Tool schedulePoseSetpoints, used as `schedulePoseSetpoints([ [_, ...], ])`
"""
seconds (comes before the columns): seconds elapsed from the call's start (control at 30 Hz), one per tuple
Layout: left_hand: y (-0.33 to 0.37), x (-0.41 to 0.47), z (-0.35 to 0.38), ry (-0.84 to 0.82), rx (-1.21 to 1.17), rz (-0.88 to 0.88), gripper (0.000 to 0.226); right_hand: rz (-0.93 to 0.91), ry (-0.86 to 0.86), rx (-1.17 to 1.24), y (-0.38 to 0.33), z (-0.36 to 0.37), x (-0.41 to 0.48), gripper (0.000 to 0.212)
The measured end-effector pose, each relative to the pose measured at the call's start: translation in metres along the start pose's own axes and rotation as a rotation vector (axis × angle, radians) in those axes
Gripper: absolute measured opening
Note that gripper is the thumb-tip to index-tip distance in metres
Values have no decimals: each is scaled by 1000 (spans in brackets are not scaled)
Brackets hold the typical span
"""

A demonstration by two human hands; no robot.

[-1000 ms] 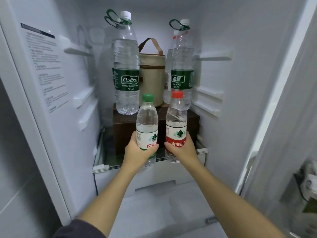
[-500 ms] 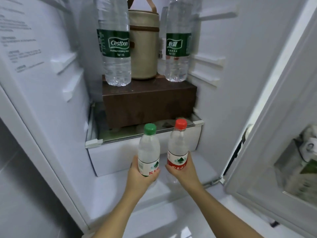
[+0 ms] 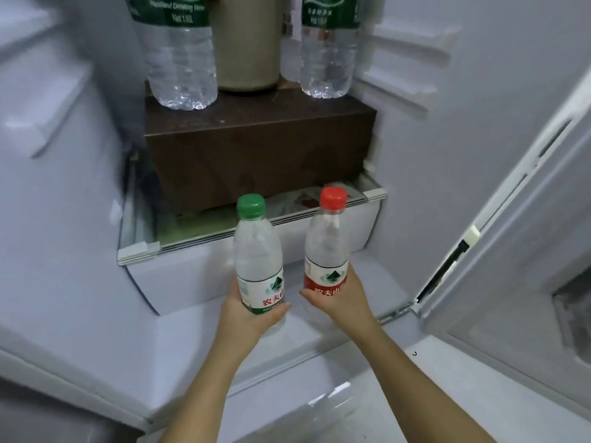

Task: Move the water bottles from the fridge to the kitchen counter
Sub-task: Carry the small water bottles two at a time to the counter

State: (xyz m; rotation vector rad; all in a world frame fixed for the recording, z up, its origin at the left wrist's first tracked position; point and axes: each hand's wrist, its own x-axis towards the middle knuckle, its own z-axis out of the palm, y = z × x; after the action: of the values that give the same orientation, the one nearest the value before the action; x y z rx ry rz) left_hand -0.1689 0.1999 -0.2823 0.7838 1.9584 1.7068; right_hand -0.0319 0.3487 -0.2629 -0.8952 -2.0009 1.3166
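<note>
Two small bottles stand upright in my grip, in front of the fridge's glass shelf (image 3: 204,243): my left hand (image 3: 252,311) wraps the green-capped bottle (image 3: 257,251), my right hand (image 3: 339,298) the red-capped bottle (image 3: 326,241); both labels show 农夫山 in red; farther in, a brown box (image 3: 256,145) carries a large green-labelled bottle (image 3: 179,59), its print blurred.

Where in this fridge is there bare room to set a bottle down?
Bare: the white fridge floor before the drawer, and a thin strip of glass shelf before the brown box. Crowded: the box top, filled by two large bottles and a beige bag.
</note>
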Motion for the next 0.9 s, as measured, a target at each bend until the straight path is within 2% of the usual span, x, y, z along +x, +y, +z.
schedulePoseSetpoints([
  [0.17,5,4,-1,-12,14,-32,50,7,-5,-11,-7,-2,-4,58],
  [0.33,16,-17,9,47,23,7,60,13,5,37,-20,-16,-30,59],
  [0.5,32,-64,28,65,-34,72,70,-15,11,83,-36,-61,-86,60],
  [0.7,80,-144,72,-38,-191,163,80,-70,83,94,-51,-135,-170,56],
  [0.9,128,-245,133,-245,-198,273,56,-86,271,93,-46,-216,-279,53],
])
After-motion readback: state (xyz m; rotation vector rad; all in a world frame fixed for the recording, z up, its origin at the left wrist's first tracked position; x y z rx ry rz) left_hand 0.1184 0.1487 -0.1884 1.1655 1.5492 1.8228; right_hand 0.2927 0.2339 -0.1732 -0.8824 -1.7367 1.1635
